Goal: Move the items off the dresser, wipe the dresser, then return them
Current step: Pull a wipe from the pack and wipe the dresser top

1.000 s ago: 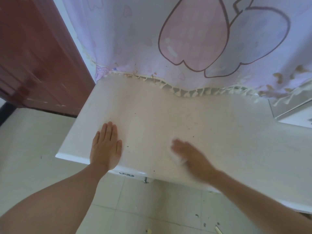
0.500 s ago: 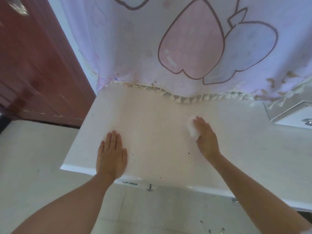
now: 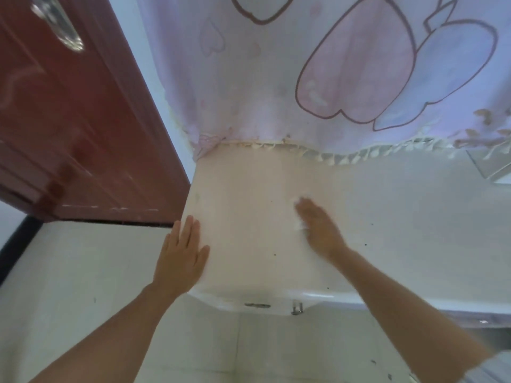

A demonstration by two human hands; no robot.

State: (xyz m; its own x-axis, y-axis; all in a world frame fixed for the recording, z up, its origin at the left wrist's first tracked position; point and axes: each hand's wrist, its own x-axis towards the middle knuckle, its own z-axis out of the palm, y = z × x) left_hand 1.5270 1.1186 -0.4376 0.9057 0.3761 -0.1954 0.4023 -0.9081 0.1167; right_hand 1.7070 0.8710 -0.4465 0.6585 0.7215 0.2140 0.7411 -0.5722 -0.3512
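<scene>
The right hand (image 3: 318, 228) lies flat on the dresser top (image 3: 249, 183), fingers stretched out and pressing on a white wad (image 3: 299, 225); blur smears the hand, and only pale scraps of the wad peek out along the finger edge, so its material is hard to make out; the left hand (image 3: 179, 255) is released, fingers straight and together, palm down at the top's left edge, holding nothing; dark specks dot the white surface near the right wrist; under the front lip show 1 drawer handle (image 3: 257, 305) and 1 metal knob (image 3: 297, 308); a fringed curtain (image 3: 262, 78) printed with pink and blue shapes hides the dresser's back edge; a red-brown door (image 3: 69, 120) stands left, above pale floor tiles (image 3: 69, 272); at far right a pale framed object (image 3: 492, 170) is cut off.
</scene>
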